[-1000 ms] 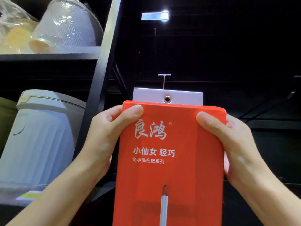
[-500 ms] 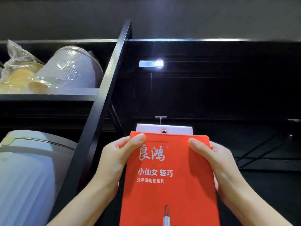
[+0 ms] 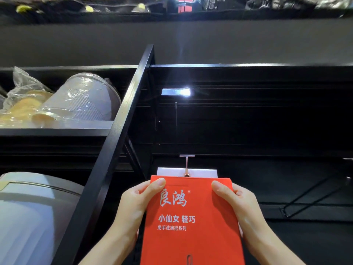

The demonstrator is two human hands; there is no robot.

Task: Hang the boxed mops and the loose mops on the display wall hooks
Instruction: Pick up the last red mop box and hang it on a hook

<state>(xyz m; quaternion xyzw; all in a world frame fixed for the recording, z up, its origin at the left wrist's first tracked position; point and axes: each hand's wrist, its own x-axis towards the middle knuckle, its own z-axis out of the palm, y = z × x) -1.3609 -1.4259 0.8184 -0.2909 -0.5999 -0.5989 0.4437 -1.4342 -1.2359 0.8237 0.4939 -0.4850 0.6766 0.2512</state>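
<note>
boxed mop (image 3: 193, 224) in both hands

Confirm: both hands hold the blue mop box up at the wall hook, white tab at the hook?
Not quite: the mop box is red, not blue, as the head view shows. The rest stands: the left hand and right hand grip its top corners, and the white tab sits at the hook.

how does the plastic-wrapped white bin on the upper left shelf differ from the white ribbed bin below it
The plastic-wrapped white bin lies tipped on its side on the upper shelf; the white ribbed bin below stands upright. The upper one is covered in crinkled clear film; the lower one shows no wrap and has its lid on. Both are white, with ribbed walls.
</note>
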